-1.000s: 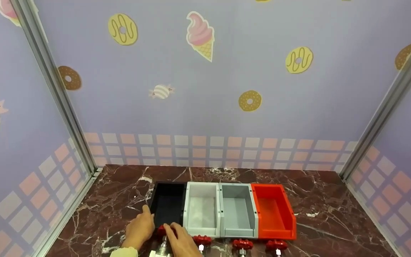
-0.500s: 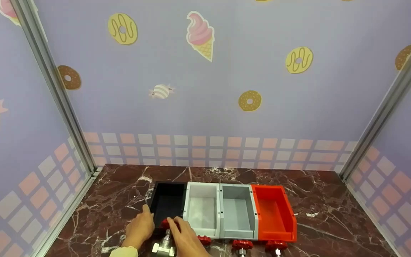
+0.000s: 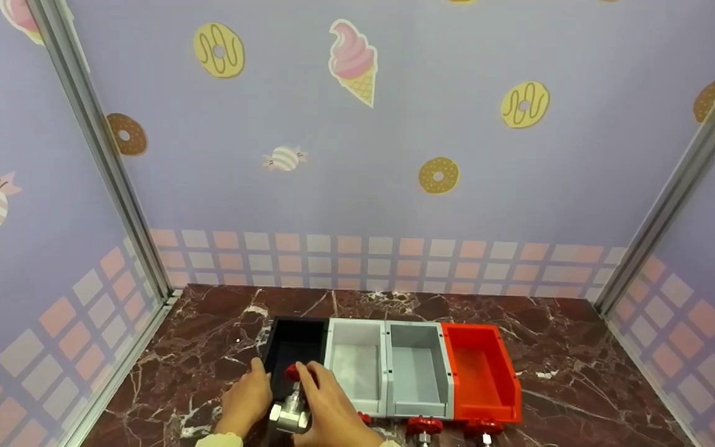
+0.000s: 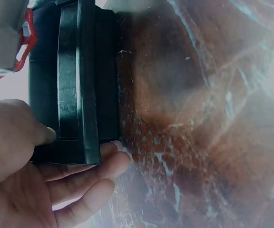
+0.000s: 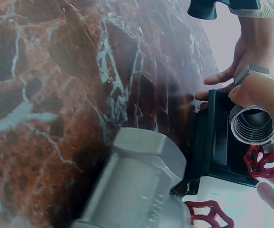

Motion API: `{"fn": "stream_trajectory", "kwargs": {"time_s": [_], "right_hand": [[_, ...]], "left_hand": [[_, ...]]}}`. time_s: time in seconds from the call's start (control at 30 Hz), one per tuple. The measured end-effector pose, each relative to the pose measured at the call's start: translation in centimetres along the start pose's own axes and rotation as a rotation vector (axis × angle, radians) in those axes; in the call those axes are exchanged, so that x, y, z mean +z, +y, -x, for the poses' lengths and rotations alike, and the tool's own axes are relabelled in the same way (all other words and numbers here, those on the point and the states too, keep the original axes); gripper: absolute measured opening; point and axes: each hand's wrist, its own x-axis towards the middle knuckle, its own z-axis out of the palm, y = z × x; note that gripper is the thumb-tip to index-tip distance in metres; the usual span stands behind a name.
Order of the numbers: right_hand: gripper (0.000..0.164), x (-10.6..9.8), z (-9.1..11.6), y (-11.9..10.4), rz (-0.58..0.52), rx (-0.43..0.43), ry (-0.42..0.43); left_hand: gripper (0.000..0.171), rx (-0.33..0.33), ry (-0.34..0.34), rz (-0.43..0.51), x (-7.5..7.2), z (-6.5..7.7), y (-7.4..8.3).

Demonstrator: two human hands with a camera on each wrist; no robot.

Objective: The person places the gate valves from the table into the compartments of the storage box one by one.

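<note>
My left hand grips the near left corner of a black plastic bin; in the left wrist view its thumb lies on the inner side of the wall and the fingers are outside. My right hand holds a metal valve with a red handwheel above the front part of this bin. The right wrist view shows the thumb on the valve body, its threaded opening facing the camera. The handwheel points into the bin.
A white bin, a grey bin and an orange-red bin stand in a row right of the black one. More valves with red handwheels lie before them on the marbled table. Patterned panels enclose the table.
My right hand has lifted the valve up from the table and carried it forward over the black bin. The left hand has stayed on the bin's corner.
</note>
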Motion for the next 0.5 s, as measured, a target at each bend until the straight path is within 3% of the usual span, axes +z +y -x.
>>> {"fn": "stream_trajectory", "kwargs": {"time_s": [0.17, 0.5], "right_hand": [[0.114, -0.02, -0.45, 0.33, 0.025, -0.023, 0.053], [0.115, 0.0, -1.04, 0.93, 0.011, 0.019, 0.0]], "left_hand": [[0.02, 0.009, 0.013, 0.01, 0.0, 0.36, -0.05], [0.021, -0.001, 0.009, 0.006, 0.1, 0.73, 0.13]]}}
